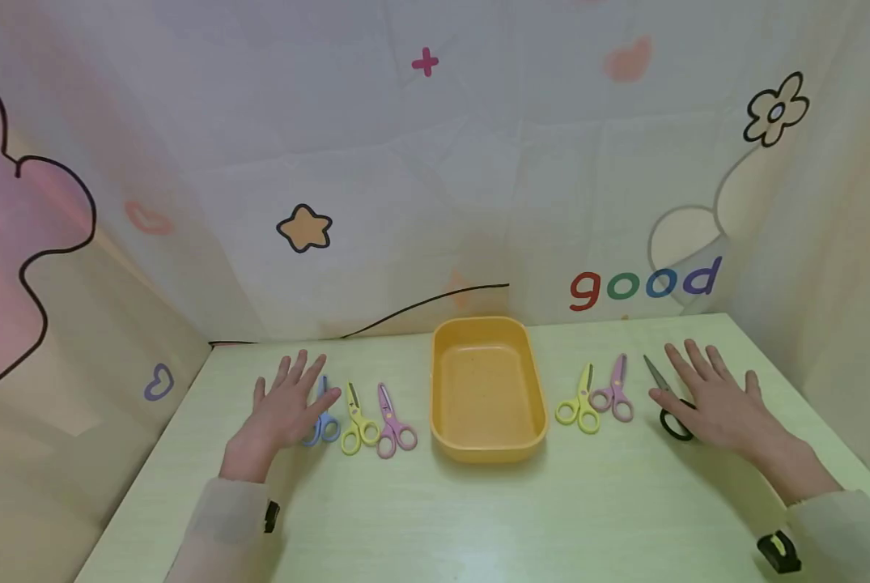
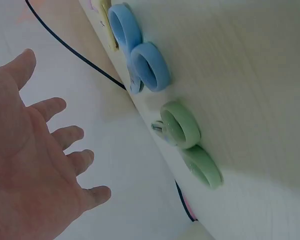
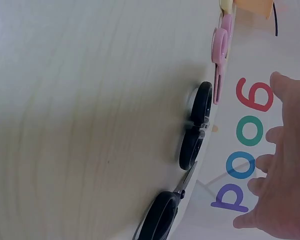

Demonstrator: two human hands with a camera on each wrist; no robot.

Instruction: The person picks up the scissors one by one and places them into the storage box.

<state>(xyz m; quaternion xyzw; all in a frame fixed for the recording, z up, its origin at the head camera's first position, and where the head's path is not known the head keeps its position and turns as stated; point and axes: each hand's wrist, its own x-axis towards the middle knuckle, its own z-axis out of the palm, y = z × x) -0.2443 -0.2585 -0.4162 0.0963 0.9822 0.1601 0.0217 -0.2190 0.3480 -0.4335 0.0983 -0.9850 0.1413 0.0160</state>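
Note:
My left hand (image 1: 282, 413) hovers palm down with fingers spread over the left of the table. Below it lie blue scissors (image 2: 162, 67) and green scissors (image 2: 190, 130); the green pair is hidden by the hand in the head view. Yellow scissors (image 1: 359, 419) and pink-purple scissors (image 1: 388, 414) lie to its right. On the other side, my right hand (image 1: 722, 409) is spread over black-handled scissors (image 1: 656, 374), covering part of them. The right wrist view shows a second black-handled pair (image 3: 165, 194) nearby. Neither hand holds anything.
A yellow-orange plastic basin (image 1: 490, 445) stands between the hands. Just right of it lie yellow-green scissors (image 1: 584, 395) and pink-purple scissors (image 1: 617, 390). The pale table (image 1: 435, 526) backs onto a printed curtain (image 1: 376, 186).

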